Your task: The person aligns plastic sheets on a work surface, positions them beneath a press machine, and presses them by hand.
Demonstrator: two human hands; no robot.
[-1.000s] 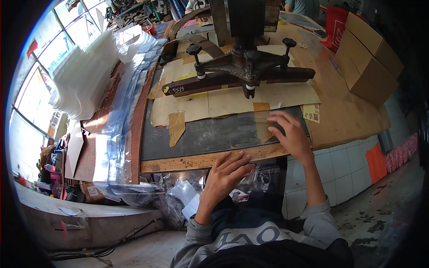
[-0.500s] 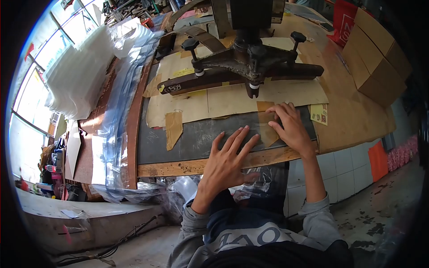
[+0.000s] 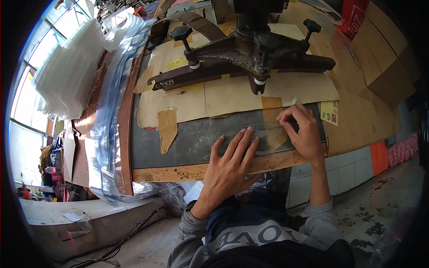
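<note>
My left hand [image 3: 231,165] lies with fingers spread on the dark board [image 3: 201,140], over its wooden front edge [image 3: 174,174]. To its right, my right hand [image 3: 304,131] is bent at the board, thumb and index fingertip pressed together beside a strip of brown tape [image 3: 273,125]. Whatever may be between those fingertips is too small to make out. Behind both hands lies a cream sheet [image 3: 187,105], fixed at the left by another brown tape piece [image 3: 167,129]. A dark metal clamp frame [image 3: 237,56] stands over the sheet.
Clear plastic sheets [image 3: 109,129] run along the left side, beside a stack of white foam sheets [image 3: 73,71]. At the right are a cardboard box [image 3: 380,58], a red bag [image 3: 354,18] and a yellow printed card [image 3: 330,112]. Cables [image 3: 125,241] lie below left.
The view has shifted closer to the board. My left hand has moved from the wooden edge forward onto the board with its fingers spread. My right thumb and index finger have closed together.
</note>
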